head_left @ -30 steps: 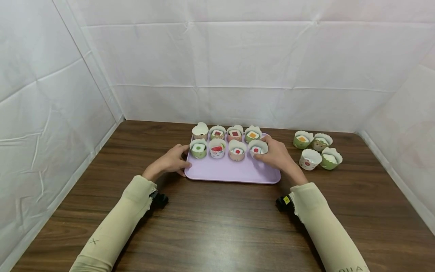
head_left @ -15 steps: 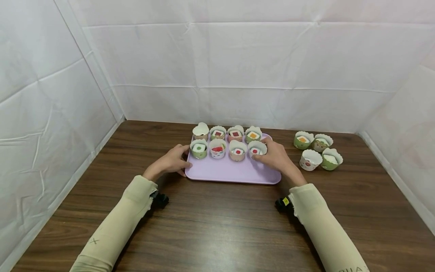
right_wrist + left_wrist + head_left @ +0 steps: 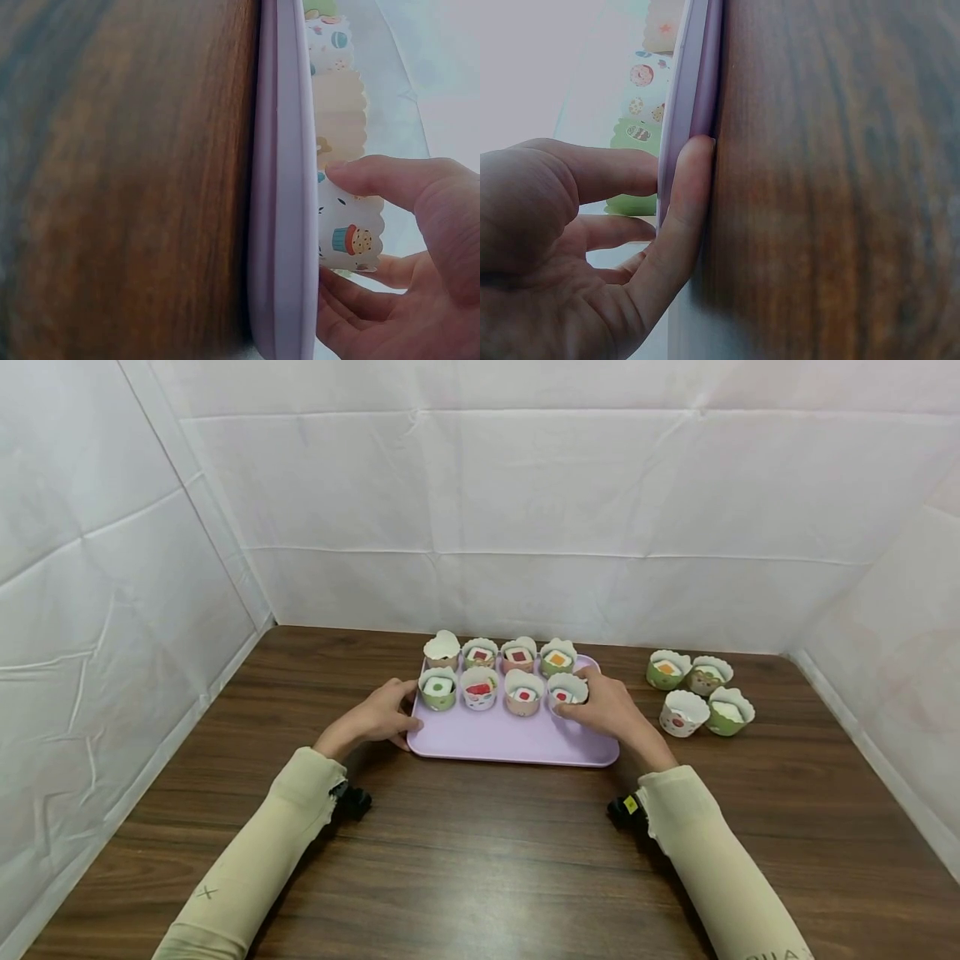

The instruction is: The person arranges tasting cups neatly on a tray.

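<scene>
A lilac tray (image 3: pixel 495 739) lies on the table with two rows of paper cupcake cups, each row holding several. My left hand (image 3: pixel 378 714) grips the tray's left edge; in the left wrist view the thumb lies over the rim and a finger (image 3: pixel 686 202) reaches along its outer side. With thumb and fingers, my right hand (image 3: pixel 611 706) holds the white cupcake cup (image 3: pixel 349 232) at the front row's right end. Inside that cup is a white piece with a red mark. Its neighbour is a beige cup (image 3: pixel 523 700) with a similar piece.
Right of the tray, several more cupcake cups (image 3: pixel 684 713) stand grouped on the brown wooden table (image 3: pixel 480 860). White sheeting (image 3: pixel 525 527) hangs behind the table and along both sides. A heart-shaped rim marks the cup (image 3: pixel 442 647) at the tray's back left.
My right thumb and the cup it holds have shifted very slightly left. The left hand and the tray look still.
</scene>
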A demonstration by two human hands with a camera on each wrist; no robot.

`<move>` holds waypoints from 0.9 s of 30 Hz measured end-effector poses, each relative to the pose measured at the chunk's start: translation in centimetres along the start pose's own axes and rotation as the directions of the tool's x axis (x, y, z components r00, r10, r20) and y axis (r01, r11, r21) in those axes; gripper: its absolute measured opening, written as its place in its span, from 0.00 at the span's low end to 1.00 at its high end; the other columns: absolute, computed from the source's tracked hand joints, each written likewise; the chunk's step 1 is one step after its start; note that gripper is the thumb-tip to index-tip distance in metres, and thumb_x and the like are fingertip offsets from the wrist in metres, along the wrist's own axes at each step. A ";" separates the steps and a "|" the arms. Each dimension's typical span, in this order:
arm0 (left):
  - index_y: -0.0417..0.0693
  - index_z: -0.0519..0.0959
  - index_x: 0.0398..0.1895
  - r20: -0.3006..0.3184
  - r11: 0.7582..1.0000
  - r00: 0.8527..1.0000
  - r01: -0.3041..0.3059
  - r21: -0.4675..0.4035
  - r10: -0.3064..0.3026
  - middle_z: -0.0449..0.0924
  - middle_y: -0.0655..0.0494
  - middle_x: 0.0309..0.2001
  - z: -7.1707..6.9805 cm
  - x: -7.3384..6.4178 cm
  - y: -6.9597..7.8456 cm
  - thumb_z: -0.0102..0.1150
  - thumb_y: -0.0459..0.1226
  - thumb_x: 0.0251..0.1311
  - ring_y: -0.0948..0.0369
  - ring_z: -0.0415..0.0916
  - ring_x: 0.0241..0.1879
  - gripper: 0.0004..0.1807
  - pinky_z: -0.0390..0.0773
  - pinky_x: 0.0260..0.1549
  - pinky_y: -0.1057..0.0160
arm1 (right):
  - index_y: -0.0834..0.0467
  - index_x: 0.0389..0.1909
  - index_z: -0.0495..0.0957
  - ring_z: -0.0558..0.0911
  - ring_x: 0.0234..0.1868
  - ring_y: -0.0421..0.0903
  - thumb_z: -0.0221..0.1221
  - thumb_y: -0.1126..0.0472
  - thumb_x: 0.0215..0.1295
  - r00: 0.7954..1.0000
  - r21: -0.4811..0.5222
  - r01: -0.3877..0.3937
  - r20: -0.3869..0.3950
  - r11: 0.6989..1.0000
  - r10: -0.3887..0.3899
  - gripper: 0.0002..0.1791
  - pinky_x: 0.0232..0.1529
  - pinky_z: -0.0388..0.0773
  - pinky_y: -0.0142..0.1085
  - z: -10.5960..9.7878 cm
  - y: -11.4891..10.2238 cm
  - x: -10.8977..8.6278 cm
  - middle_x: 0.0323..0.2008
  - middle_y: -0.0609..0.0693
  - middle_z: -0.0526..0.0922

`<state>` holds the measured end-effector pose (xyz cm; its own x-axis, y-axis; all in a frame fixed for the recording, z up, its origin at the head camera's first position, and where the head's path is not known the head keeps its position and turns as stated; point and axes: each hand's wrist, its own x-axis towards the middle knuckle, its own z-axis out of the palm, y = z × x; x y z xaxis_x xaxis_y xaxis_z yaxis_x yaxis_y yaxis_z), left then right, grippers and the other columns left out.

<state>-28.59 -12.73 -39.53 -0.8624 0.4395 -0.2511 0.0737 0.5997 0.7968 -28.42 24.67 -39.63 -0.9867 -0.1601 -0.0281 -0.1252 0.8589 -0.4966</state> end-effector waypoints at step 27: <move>0.33 0.48 0.82 0.002 1.000 1.000 0.007 -0.007 -0.007 0.57 0.29 0.66 0.0 -0.1 0.0 0.57 0.25 0.67 0.48 0.83 0.36 0.43 0.92 0.32 0.59 | 0.67 0.72 0.61 0.77 0.64 0.65 0.68 0.48 0.64 1.000 0.017 -0.014 0.023 1.000 0.013 0.44 0.63 0.78 0.57 0.1 -0.1 -0.1 0.62 0.70 0.78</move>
<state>-28.51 -12.77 -39.45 -0.8619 0.4369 -0.2576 0.0646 0.5983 0.7987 -28.28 24.59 -39.66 -0.9857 -0.1596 -0.0545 -0.1098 0.8526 -0.5109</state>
